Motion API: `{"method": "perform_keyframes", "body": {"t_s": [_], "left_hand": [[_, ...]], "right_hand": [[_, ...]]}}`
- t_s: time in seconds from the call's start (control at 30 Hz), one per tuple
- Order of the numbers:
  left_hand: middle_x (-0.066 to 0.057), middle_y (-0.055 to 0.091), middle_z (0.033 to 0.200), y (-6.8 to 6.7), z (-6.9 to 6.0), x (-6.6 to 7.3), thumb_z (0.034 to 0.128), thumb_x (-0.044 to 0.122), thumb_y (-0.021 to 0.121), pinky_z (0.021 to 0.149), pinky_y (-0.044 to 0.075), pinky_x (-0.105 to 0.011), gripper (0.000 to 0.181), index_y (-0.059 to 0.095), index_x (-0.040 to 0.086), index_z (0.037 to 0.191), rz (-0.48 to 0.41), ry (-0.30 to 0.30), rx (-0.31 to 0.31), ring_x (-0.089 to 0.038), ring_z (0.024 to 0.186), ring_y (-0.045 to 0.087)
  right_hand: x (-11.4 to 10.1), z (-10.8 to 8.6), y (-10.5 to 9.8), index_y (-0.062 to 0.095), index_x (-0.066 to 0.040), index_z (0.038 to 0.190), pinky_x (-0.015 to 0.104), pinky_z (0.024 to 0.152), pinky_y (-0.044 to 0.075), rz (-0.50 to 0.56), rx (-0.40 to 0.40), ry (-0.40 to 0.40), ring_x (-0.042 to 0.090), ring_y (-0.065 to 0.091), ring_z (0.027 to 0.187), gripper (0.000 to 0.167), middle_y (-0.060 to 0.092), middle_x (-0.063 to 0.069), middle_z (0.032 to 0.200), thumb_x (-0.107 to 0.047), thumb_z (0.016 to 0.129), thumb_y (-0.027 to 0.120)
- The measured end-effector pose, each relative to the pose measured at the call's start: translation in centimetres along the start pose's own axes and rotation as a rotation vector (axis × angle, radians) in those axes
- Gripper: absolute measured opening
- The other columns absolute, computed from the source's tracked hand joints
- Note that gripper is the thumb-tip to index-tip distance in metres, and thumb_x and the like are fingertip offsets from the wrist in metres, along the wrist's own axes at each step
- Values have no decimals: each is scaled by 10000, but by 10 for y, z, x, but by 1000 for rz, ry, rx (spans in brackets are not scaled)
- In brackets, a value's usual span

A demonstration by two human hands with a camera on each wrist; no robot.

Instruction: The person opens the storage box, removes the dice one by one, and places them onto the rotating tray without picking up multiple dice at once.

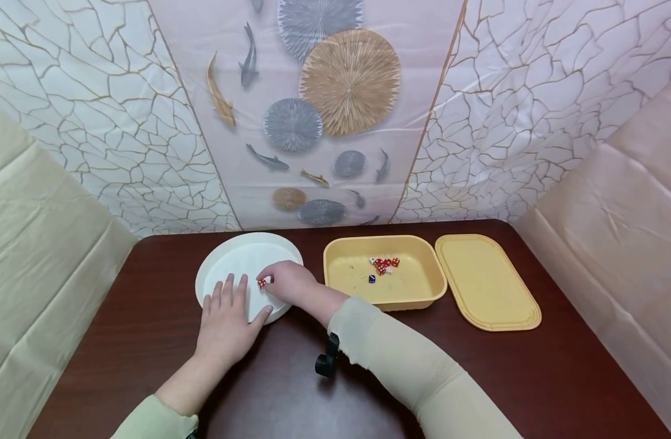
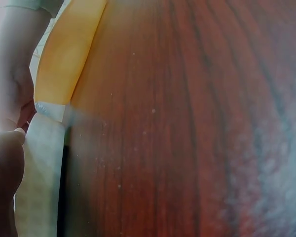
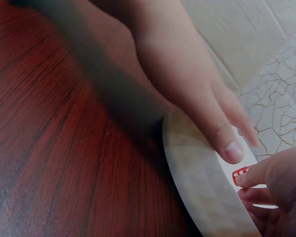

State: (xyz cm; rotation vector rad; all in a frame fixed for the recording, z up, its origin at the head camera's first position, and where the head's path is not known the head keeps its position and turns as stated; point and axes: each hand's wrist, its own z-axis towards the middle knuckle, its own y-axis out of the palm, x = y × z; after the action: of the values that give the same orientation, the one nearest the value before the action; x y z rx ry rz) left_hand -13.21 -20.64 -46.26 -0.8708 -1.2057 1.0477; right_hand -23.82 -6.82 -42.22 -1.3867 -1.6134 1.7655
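Observation:
In the head view, a white round tray [image 1: 217, 262] with a raised rim stands at the table's left. My right hand [image 1: 293, 282] reaches over it and pinches a red die [image 3: 240, 173] with white dots between thumb and fingertip. My left hand [image 1: 227, 326] lies over the tray's near left part, fingers straight and spread, holding nothing. To the tray's right stands a yellow rectangular container [image 1: 343, 283]. Inside are several red dice [image 1: 387, 263], a few white ones and a blue die [image 1: 371, 278]. Part of the tray is hidden by my hands.
A yellow lid [image 1: 486, 280] lies flat to the right of the container. The dark wooden table [image 1: 280, 390] reaches back to a patterned cloth wall [image 1: 198, 183]. A black wrist mount [image 1: 327, 356] hangs from my right sleeve, above the table.

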Motion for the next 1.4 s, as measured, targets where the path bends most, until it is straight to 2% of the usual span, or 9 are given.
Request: {"method": "perform_keyframes", "body": {"t_s": [0.23,0.4,0.77,0.9,1.03,1.13,1.4], "left_hand": [[-264,230,1572,-2,-1,2,951,556,549,1140,130,-644,844,259,34,1548,-3,6,10,-483,1439,172],[-263,219,1576,-1,-2,1,955,546,552,1146,121,-636,846,242,36,1554,-8,-1,-5,-480,1442,163],[-264,215,1577,-2,-1,1,959,557,542,1151,122,-628,851,234,33,1555,-6,3,-8,-484,1440,168],[-266,214,1577,-3,-2,0,962,545,546,1148,125,-631,844,241,27,1553,-13,6,-7,-488,1438,171],[-271,214,1575,-3,-2,0,968,532,545,1150,126,-632,833,241,21,1552,-12,9,-5,-494,1436,174],[-279,212,1570,-3,-1,0,971,521,545,1149,124,-635,827,239,17,1551,-12,11,-4,-503,1431,176],[-302,204,1566,-6,-3,0,980,533,521,1136,119,-658,824,242,5,1547,-32,13,-25,-524,1423,173]], "right_hand": [[-5,0,4,711,-381,1205,294,875,495,-97,-42,31,66,573,1157,272,658,-165,1237,-281,968,624],[-6,2,7,703,-396,1207,295,881,492,-121,-60,45,62,563,1169,274,644,-171,1258,-290,968,623],[-5,2,6,674,-397,1259,305,891,500,-131,-45,44,70,560,1201,308,635,-173,1283,-309,969,618],[-4,1,4,658,-371,1285,291,877,501,-83,-7,41,72,585,1152,329,658,-143,1246,-309,964,629],[1,-2,-5,679,-307,1268,242,765,496,-1,55,17,58,612,934,317,699,-98,1036,-276,955,650],[6,-7,-15,696,-266,1244,220,678,475,99,87,9,58,579,810,298,659,-85,895,-268,948,664],[26,-24,-35,713,-225,1210,219,632,479,338,146,11,91,572,720,276,618,-57,834,-272,939,682]]}}
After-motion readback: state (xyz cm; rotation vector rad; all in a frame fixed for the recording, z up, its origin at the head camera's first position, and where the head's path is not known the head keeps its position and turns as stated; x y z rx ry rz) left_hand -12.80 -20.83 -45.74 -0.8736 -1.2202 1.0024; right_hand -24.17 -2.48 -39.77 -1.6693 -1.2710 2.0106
